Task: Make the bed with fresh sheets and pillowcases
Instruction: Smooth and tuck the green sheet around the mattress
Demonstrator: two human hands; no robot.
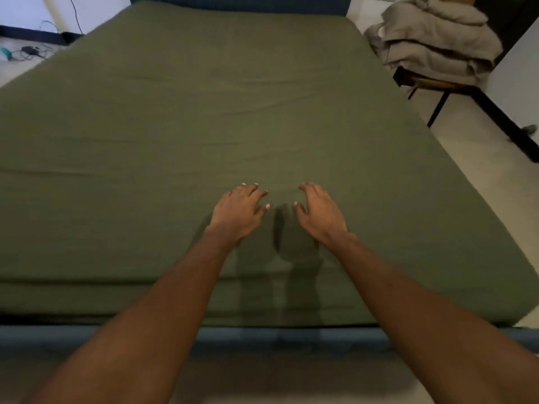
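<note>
Foot edge: blue bed frame (262,335) runs just below the mattress, green sheet (204,118) drawn down over that edge; bare floor (472,182) open along the right side. The sheet lies flat, faintly creased, up to the dark headboard (239,2); past the far right corner a chair (431,82) carries heaped grey bedding (437,39). Pose: left hand (237,212) and right hand (319,212) palm-down, close together over the sheet near the foot, fingers spread, slightly bent, holding nothing.
</note>
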